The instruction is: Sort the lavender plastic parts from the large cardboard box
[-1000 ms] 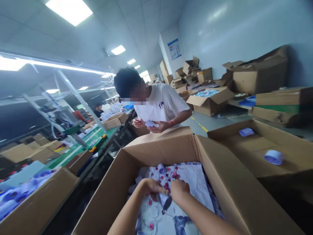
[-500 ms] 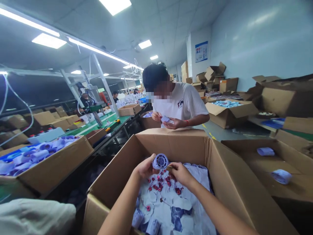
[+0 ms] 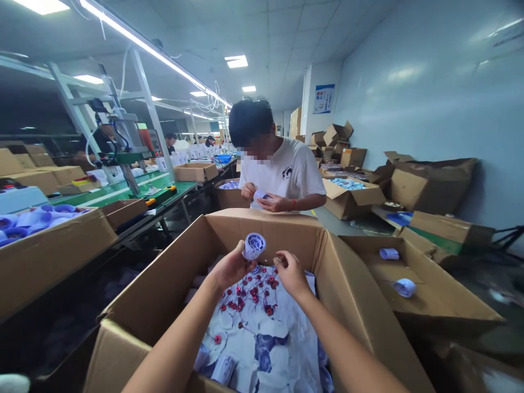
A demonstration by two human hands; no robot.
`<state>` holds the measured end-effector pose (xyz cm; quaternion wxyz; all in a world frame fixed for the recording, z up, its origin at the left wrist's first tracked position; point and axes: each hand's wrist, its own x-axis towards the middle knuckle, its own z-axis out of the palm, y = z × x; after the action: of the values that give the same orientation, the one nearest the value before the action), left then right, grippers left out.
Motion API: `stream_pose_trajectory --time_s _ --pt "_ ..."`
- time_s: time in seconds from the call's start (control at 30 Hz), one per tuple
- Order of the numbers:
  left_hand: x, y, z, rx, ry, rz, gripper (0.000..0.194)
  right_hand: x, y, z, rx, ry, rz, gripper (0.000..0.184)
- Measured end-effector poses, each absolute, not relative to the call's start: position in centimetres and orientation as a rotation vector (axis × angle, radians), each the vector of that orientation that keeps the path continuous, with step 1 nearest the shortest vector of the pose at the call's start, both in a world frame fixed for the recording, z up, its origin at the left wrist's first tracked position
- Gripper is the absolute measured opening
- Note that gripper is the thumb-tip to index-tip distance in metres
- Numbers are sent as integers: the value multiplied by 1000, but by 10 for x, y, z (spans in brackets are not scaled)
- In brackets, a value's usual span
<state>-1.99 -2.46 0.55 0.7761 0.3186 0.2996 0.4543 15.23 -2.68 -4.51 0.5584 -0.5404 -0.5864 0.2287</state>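
Observation:
My left hand (image 3: 230, 267) is wrapped round a lavender plastic cylinder (image 3: 254, 246), its spoked, ring-shaped end facing up and towards me. To the right of it, apart from the cylinder, my right hand (image 3: 292, 274) is closed in a pinch; whatever is between the fingertips is too small to make out. Both hands are over a large open carton (image 3: 347, 305). Below them, small red ring-shaped parts with thin wires (image 3: 254, 297) lie scattered on white sheeting (image 3: 233, 341). More lavender cylinders (image 3: 223, 369) show at the carton's near left, and others through torn gaps in the sheeting.
Across the carton a person in a white T-shirt (image 3: 301, 169) handles another lavender cylinder (image 3: 260, 195). At right, a low carton (image 3: 442, 295) holds two cylinders. On the left stand a box of cylinders (image 3: 61, 256) and a green workbench (image 3: 186, 188) with a press (image 3: 123, 136).
My right hand has moved away from the cylinder to the right. The cylinder has tilted in my left hand and is raised slightly. The view has swung to the right.

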Motion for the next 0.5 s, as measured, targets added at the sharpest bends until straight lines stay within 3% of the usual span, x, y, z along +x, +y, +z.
stream_pose_trajectory --time_s 0.13,0.33,0.5 --pt "-14 -24 10 607 673 1076 37 147 -34 -40 -1142 -1437 582 24" --pt "-6 -28 6 744 582 919 50 135 -47 -37 -1109 -1514 607 26" --pt "3 -26 -9 856 537 852 47 134 -47 -42 -1173 -1504 605 13"
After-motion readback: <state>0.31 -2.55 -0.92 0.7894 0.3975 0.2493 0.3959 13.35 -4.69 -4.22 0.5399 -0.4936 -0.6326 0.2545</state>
